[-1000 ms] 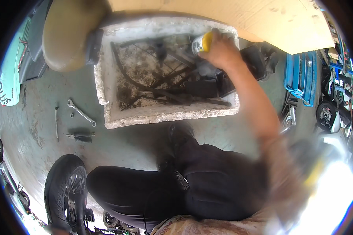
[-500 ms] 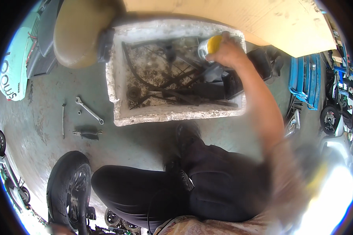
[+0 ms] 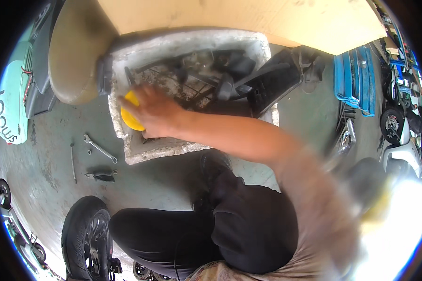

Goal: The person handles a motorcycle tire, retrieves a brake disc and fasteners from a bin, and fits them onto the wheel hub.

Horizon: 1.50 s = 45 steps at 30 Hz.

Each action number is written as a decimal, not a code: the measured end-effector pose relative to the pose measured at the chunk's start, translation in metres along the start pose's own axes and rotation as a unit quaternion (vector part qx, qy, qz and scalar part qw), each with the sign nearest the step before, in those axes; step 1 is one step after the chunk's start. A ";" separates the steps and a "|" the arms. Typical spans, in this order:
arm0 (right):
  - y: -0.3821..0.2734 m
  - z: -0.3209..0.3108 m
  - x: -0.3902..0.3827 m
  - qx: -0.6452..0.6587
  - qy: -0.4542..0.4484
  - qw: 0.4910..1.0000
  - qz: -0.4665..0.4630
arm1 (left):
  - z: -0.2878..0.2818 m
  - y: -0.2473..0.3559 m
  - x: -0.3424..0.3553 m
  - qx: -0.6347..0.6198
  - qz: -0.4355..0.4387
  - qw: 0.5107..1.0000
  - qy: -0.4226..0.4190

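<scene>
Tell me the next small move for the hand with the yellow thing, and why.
Probably set the yellow thing down over the box's left wall. The right hand grips it right at the left wall of the foam box, half over the rim, and the spanner and other tools lie on the floor just beyond.

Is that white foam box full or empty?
Partly full: the foam box has no lid and holds dark parts. The right hand holds a yellow thing over its left wall.

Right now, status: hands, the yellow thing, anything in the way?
Right hand gripping yellow object at left wall of foam box. Left hand not in view. Black parts piled in box beside it.
</scene>
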State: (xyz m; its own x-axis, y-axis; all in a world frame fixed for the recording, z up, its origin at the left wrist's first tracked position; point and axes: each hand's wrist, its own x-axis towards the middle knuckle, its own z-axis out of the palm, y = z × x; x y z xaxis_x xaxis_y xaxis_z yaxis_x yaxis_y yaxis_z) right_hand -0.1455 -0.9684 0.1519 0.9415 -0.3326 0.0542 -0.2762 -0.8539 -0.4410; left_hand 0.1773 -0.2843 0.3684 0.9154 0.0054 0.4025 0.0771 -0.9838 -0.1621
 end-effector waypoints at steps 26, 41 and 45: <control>0.116 -0.139 -0.029 0.021 -0.161 0.963 0.215 | -0.004 -0.020 0.017 0.017 -0.006 1.000 0.000; 0.101 -0.078 -0.053 -0.118 -0.091 0.975 0.167 | -0.011 -0.032 0.018 0.026 -0.015 1.000 0.006; 0.113 -0.031 -0.109 -0.164 -0.286 0.925 0.187 | -0.004 -0.025 0.020 0.019 -0.011 1.000 0.000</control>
State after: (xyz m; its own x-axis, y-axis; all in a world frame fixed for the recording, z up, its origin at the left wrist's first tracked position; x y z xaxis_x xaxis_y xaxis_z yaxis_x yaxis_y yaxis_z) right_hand -0.2852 -1.0411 0.1240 0.6897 -0.4433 -0.5725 -0.5594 -0.8282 -0.0326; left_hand 0.1917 -0.2604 0.3841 0.9132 0.0274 0.4065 0.1126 -0.9758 -0.1872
